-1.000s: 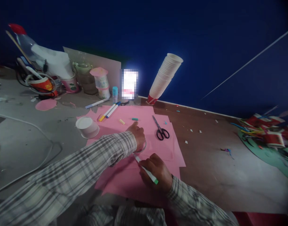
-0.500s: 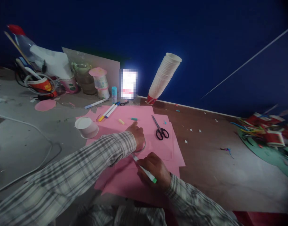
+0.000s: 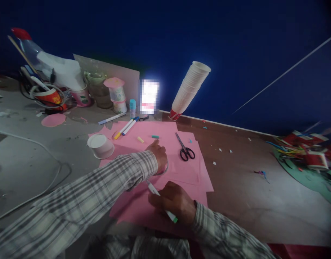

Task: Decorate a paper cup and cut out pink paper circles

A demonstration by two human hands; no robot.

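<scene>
My left hand [image 3: 158, 158] presses down on the stacked pink paper [image 3: 187, 169], its fingers bent. A curved grey edge of something round shows beside its palm; the rest is hidden under the hand. In my right hand [image 3: 176, 203] is a white marker [image 3: 153, 188] with a green end, its tip pointing up and left, close to the left sleeve. A small green cap [image 3: 155, 136] and a pale yellow cap [image 3: 140, 139] lie beyond my left hand. Black-handled scissors [image 3: 184, 149] rest on the paper to its right.
An upturned white paper cup [image 3: 101, 146] stands left of the paper. Yellow and blue markers [image 3: 126, 128] lie at the back, near a glue stick [image 3: 132, 108]. A tall paper cup stack [image 3: 189, 90] stands by the wall. Paper scraps [image 3: 220, 150] dot the table's right side.
My right hand has drawn slightly down and left with the marker, whose tip has moved left, away from the left hand. The left hand keeps its place on the paper.
</scene>
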